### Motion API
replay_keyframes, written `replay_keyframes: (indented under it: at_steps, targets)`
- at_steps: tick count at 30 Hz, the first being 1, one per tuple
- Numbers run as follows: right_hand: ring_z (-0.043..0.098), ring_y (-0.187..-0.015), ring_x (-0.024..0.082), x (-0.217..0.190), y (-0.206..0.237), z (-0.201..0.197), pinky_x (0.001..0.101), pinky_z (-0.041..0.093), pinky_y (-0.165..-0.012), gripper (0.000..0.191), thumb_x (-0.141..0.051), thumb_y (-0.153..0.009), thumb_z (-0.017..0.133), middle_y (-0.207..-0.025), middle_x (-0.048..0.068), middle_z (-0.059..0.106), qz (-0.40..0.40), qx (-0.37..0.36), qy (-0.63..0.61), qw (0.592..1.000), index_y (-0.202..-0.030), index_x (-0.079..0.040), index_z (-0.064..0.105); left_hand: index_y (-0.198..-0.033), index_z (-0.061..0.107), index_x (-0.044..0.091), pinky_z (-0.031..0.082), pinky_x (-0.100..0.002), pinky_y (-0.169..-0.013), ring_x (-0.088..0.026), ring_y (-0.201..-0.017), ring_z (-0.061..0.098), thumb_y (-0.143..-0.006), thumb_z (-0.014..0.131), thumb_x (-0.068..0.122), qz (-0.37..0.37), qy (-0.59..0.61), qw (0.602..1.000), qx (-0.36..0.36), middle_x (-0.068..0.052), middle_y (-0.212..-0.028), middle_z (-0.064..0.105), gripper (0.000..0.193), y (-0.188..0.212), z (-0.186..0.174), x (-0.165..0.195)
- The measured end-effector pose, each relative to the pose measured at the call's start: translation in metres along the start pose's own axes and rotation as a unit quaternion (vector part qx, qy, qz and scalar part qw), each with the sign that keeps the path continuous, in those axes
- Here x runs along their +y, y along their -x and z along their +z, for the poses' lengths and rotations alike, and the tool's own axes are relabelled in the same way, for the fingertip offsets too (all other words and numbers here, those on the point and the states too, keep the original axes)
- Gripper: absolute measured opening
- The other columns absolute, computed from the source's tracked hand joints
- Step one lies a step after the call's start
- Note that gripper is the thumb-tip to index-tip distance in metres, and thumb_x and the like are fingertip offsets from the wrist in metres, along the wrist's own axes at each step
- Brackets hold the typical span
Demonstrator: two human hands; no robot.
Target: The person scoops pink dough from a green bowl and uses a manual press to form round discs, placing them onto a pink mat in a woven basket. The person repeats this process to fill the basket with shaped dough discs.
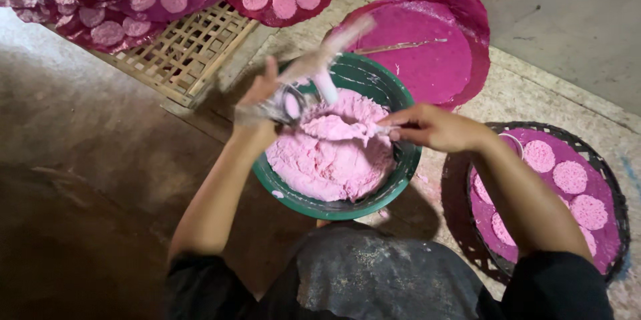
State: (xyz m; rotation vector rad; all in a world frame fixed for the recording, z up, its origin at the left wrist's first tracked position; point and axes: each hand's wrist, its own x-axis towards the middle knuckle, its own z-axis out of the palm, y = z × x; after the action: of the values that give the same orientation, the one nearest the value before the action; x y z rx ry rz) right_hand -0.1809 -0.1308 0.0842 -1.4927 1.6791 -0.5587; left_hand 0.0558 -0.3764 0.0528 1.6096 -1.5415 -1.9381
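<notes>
At the bottom of the frame, nearest the camera, sits the person's lap in dark, flour-dusted cloth (374, 273), and just above it at the centre stands a green bowl (400, 173) heaped with pink dough (327, 160). The right hand (434, 128) comes in from the right over the bowl's rim, its fingers pinched shut on what looks like a small scoop or spoon pressed into the top of the dough; the tool itself is mostly hidden. The left hand (267, 96), at the bowl's upper left edge, is closed around a blurred, pale mould-like tool (314, 73) held just above the dough. To do this filling well, I would judge it best to keep the mould low over the bowl so crumbs fall back in, take a modest scoop, and press it evenly so the disc comes out flat and whole. At the lower right a dark round tray (617, 186) lined with purple cloth bears several pink discs (571, 176), close beside the right forearm. Farther off, above the bowl, lies a round purple cloth (434, 53) dusted pink, and in the upper left a woven bamboo rack (187, 53) sits beneath more cloths (280, 10) covered with discs.
</notes>
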Motion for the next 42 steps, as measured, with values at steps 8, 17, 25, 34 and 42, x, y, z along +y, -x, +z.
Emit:
replay_keyframes:
  at_steps: [8,17,25,34,42]
  targets:
    - [0.065,-0.113,0.024,0.026,-0.035,0.062,0.0389,0.051,-0.102,0.059,-0.035,-0.103,0.051,-0.142,0.017,0.057,-0.077,0.08,-0.037,0.993,-0.156,-0.01,0.042,-0.103,0.066,-0.002,0.052,-0.04,-0.058,-0.022,-0.069,0.065,-0.085,0.07,0.012,0.275,0.148,0.941,-0.128,-0.012,-0.085,0.066,0.023,-0.038,0.001,-0.104]
    - [0.067,-0.12,0.041,-0.011,0.084,0.059,0.0508,0.061,-0.089,0.091,-0.044,-0.105,0.061,-0.165,0.025,0.036,-0.38,0.252,-0.573,0.681,-0.169,-0.017,0.002,-0.121,0.064,0.002,0.055,-0.039,-0.094,-0.022,-0.105,0.068,-0.08,0.075,0.012,0.068,0.225,0.82,-0.521,-0.008,-0.11,0.071,0.044,0.073,0.165,-0.174]
    - [0.071,-0.109,0.033,0.049,0.261,0.052,0.0411,0.064,-0.077,0.022,-0.028,-0.099,0.057,-0.141,0.018,0.059,-0.387,0.375,0.092,0.837,-0.12,-0.024,0.06,-0.128,0.058,0.005,0.051,-0.037,-0.097,-0.02,-0.111,0.063,-0.087,0.077,0.016,0.473,-0.265,0.742,-0.395,-0.007,-0.12,0.065,0.047,0.13,0.241,-0.148]
    - [0.043,-0.145,0.044,0.1,0.379,0.095,0.0533,0.04,-0.118,0.038,-0.036,-0.109,0.055,-0.157,0.026,0.04,-0.242,0.432,0.115,0.861,-0.138,-0.014,0.045,-0.135,0.055,0.003,0.047,-0.036,-0.104,-0.022,-0.121,0.059,-0.087,0.073,0.012,0.378,-0.224,0.658,-0.611,-0.011,-0.131,0.062,0.052,0.197,0.373,-0.163]
    - [0.056,-0.132,0.025,0.174,0.466,0.105,0.0395,0.041,-0.116,0.069,-0.037,-0.091,0.08,-0.136,0.014,0.063,-0.013,0.115,-0.41,0.905,-0.142,0.001,0.055,-0.141,0.053,0.001,0.043,-0.035,-0.11,-0.023,-0.13,0.056,-0.087,0.069,0.008,0.287,-0.106,0.617,-0.725,-0.015,-0.141,0.059,0.056,0.151,0.445,-0.139]
